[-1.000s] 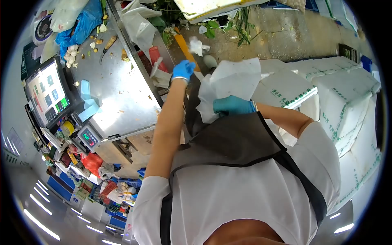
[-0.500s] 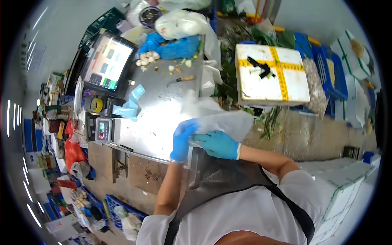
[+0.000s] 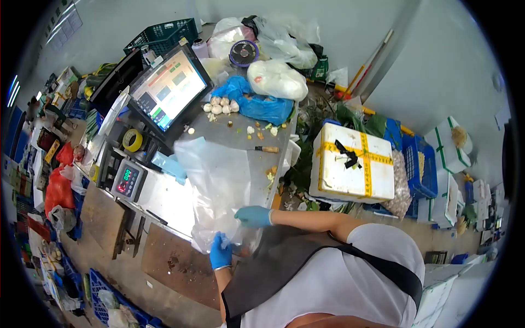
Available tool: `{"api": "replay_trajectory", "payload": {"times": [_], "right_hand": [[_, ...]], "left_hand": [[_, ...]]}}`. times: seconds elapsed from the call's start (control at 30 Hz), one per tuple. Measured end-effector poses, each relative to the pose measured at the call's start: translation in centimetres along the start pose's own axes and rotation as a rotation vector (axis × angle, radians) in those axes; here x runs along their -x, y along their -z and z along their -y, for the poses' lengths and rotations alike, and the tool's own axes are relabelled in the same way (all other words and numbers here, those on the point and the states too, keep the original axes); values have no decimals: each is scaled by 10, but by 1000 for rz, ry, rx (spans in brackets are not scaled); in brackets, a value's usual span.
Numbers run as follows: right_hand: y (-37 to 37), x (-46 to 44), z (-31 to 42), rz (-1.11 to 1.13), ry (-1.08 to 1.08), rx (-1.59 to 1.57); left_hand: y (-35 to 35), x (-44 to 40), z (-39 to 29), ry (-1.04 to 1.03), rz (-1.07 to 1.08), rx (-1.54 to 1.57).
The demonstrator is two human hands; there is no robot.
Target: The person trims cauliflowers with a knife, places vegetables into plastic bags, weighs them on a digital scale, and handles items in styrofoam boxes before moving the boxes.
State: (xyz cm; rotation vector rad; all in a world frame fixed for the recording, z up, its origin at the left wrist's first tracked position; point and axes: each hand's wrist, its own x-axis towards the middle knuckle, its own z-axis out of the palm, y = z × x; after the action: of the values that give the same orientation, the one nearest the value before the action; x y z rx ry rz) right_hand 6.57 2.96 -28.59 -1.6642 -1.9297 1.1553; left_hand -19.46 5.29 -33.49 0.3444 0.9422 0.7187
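A clear plastic bag (image 3: 214, 177) is spread over the metal table, its near edge at my hands. My left hand (image 3: 221, 252), in a blue glove, is closed on the near left part of that edge. In a teal glove, my right hand (image 3: 254, 216) grips the bag's right side, fingers pointing left. Beyond the bag lies a knife (image 3: 267, 149) with a wooden handle; its blade is partly covered by the film. Garlic bulbs (image 3: 221, 105) are heaped beside a blue plastic bag (image 3: 266, 108).
A lit monitor (image 3: 171, 87) and a scale display (image 3: 128, 179) stand on the left. A small fan (image 3: 244, 53) and a stuffed white bag (image 3: 278, 80) are at the back. On the right sits a taped foam box (image 3: 353, 163) near a blue crate (image 3: 420, 165).
The bag, bunched and blurred between my hands before, now lies stretched forward over the table. My hands are lower and farther apart vertically. The camera view has turned and shifted.
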Motion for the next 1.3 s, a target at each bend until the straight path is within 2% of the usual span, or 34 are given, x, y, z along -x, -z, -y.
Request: {"api": "replay_trajectory", "payload": {"times": [0.1,0.13,0.2,0.23,0.27,0.3,0.33,0.37,0.43,0.5,0.57,0.63,0.7,0.73,0.83,0.93,0.97,1.03,1.07,1.1,1.13,1.27,1.3], "right_hand": [[40,6,-10,-27,263,-11],[68,8,-12,10,203,-8],[133,18,-35,-123,291,69],[183,27,-24,-83,18,16],[203,24,-93,-268,208,214],[257,33,-89,-308,-116,-2],[298,39,-111,-498,-146,214],[344,45,-106,-662,-184,130],[420,42,-154,-986,-290,87],[490,31,-226,-1248,-244,500],[544,25,-263,-1152,-442,542],[597,5,-299,-1063,-539,587],[626,-17,-342,-956,-568,622],[634,-32,-362,-1008,-537,733],[665,-54,-392,-848,-433,336],[706,-82,-455,-1263,-361,391],[737,-87,-471,-1459,-213,86],[815,-64,-473,-1120,-566,880],[854,-53,-472,-966,-650,1257],[879,-36,-444,-854,-811,1257],[899,-26,-433,-871,-850,1230],[937,-9,-427,-1155,-746,941],[943,-10,-429,-1181,-730,917]], "left_hand": [[4,-11,5,-46,-186,-27],[21,-25,14,-57,-257,-28],[19,-38,17,-153,-406,-96],[26,-45,21,-169,-420,-89],[43,-51,29,-181,-433,-88],[57,-54,35,-190,-447,-92],[67,-55,36,-148,-530,-93],[67,-57,38,-108,-614,-93],[40,-46,35,-64,-724,0],[14,-37,28,56,-819,80],[-60,-16,7,196,-1255,-385],[-139,-21,-18,372,-1576,-850],[-192,-37,-23,213,-1838,-1021],[-210,-41,-22,132,-1965,-1109],[-213,-61,-31,150,-1882,-1153],[-186,-78,-28,100,-1791,-1184],[-179,-77,-23,82,-1774,-1205],[-208,-82,-21,59,-1737,-1138],[-216,-83,-21,71,-1709,-1092],[-221,-83,-20,82,-1681,-1043],[-221,-85,-17,61,-1686,-1023],[-249,-88,-9,42,-1638,-1012],[-229,-88,-3,47,-1642,-1034]]}}
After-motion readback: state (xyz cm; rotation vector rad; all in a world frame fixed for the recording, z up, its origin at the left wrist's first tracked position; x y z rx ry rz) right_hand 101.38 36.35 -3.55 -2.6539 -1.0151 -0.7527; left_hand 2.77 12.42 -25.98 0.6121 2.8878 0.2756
